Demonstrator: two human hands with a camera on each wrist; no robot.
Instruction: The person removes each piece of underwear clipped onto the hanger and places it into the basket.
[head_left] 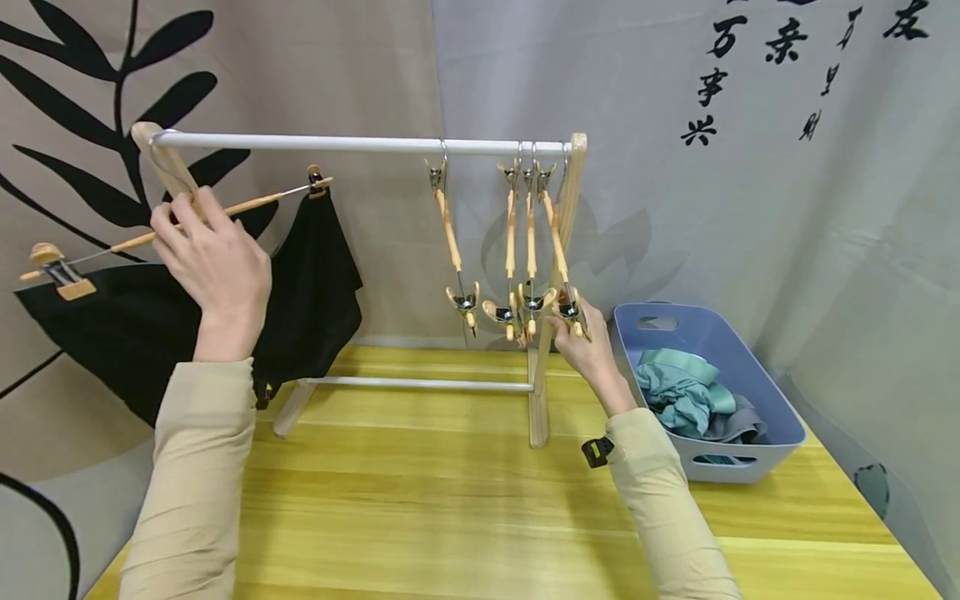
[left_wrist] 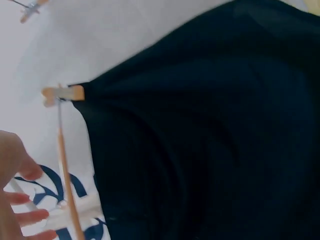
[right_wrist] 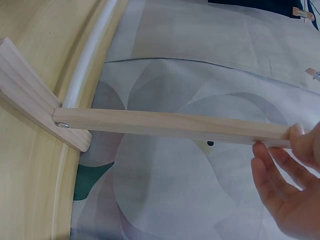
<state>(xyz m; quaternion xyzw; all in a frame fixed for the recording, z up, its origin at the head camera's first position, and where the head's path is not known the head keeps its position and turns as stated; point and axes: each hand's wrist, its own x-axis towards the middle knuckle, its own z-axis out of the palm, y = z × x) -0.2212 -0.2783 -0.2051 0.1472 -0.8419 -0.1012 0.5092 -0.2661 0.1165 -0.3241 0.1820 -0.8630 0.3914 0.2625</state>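
Note:
A black garment (head_left: 318,292) hangs by two clips from a wooden hanger (head_left: 258,202) at the left end of the rack's white top rail (head_left: 337,144). My left hand (head_left: 217,258) is up beside this hanger, in front of the rack's left post. In the left wrist view, the thumb and fingers (left_wrist: 32,218) are spread apart beside the hanger's bar. On the right, my right hand (head_left: 588,350) holds the rack's wooden post (right_wrist: 175,124) between thumb and fingers, as the right wrist view shows. Several bare clip hangers (head_left: 530,237) hang close by that hand.
A blue plastic basket (head_left: 705,329) with teal cloth (head_left: 678,387) and grey cloth (head_left: 738,422) stands right of the rack. The rack's feet rest on a yellow wood-grain table (head_left: 420,517). Fabric curtains (head_left: 660,200) hang close behind.

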